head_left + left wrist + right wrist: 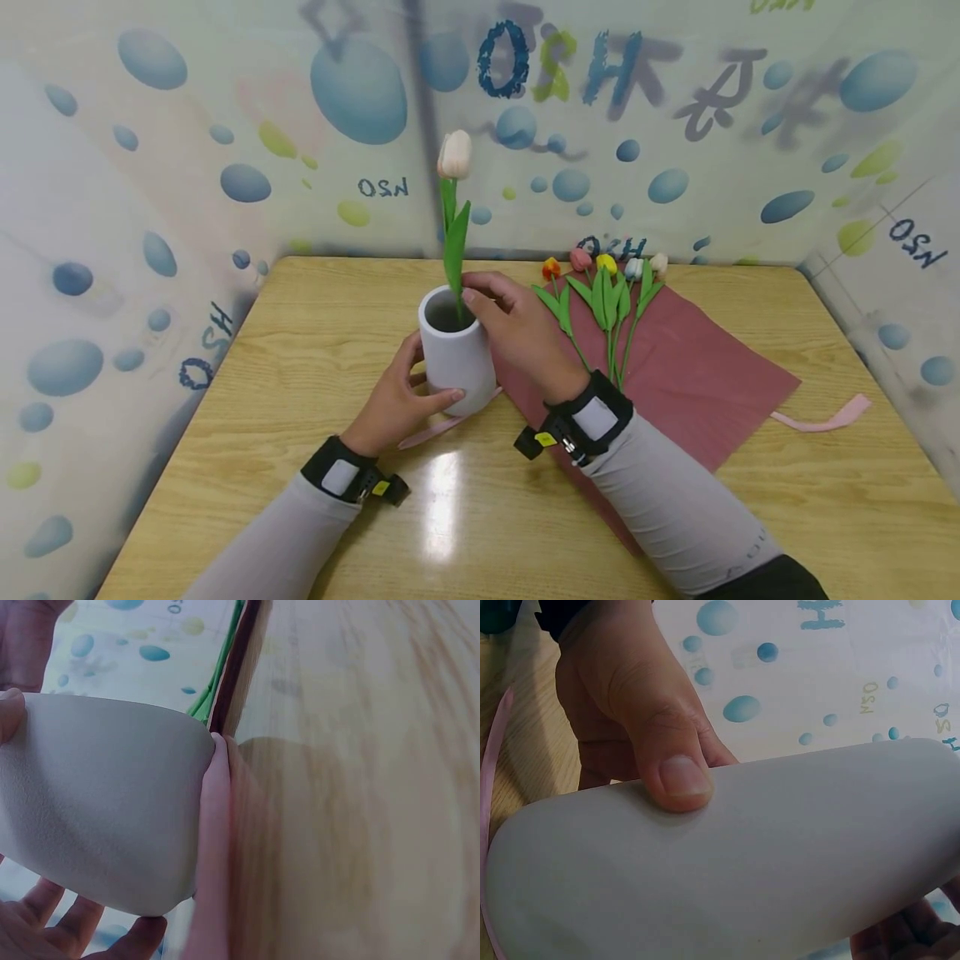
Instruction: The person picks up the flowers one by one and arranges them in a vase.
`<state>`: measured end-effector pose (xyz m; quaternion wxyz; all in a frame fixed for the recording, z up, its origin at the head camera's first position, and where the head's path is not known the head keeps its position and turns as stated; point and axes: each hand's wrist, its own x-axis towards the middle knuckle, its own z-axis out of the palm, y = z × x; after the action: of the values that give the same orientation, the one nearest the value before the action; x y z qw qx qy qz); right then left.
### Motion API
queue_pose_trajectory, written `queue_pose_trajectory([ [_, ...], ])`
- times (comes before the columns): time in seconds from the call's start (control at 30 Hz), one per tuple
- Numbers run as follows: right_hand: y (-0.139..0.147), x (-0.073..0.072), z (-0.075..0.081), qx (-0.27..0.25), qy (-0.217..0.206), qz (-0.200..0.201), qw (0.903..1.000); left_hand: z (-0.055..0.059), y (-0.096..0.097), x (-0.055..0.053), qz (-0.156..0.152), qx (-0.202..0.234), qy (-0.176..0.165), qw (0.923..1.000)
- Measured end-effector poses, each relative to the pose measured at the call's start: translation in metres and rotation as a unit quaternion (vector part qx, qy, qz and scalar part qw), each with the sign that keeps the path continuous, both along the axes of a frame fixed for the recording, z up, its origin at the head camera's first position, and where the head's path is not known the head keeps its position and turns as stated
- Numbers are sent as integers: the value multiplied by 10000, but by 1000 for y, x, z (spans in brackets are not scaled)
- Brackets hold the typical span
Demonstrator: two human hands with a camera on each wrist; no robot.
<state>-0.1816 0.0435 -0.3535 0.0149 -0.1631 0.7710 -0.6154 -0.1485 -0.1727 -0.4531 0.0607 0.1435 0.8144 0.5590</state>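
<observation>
My left hand [401, 396] grips the lower part of a white vase [461, 367], with the thumb across its near side and the fingers around the other side. A white tulip [454, 154] with green leaves stands upright in the vase mouth, its lower stem hidden inside. Over the right side of the rim is my right hand [525, 329], thumb and index finger pinching close at the tulip's stem. In the right wrist view the left thumb presses the vase wall [780, 847]. A pink ribbon [214, 847] runs right beside the vase base.
To the right, a dark pink wrapping sheet [697, 367] lies on the wooden table [300, 333]. Several artificial tulips [606, 265] in orange, pink, yellow and pale colours lie on it. One pink ribbon end [832, 417] sticks out at the right. A patterned curtain [360, 92] hangs behind.
</observation>
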Motion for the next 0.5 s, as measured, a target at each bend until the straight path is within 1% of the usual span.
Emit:
queue_pose_trajectory([
  [0.27,2,1,-1,-132,-113,111,9998,0,0,0,13,4,2,10000],
  [0.5,1,0,-1,-158,-55,175,9997,0,0,0,3,46,-5,10000],
])
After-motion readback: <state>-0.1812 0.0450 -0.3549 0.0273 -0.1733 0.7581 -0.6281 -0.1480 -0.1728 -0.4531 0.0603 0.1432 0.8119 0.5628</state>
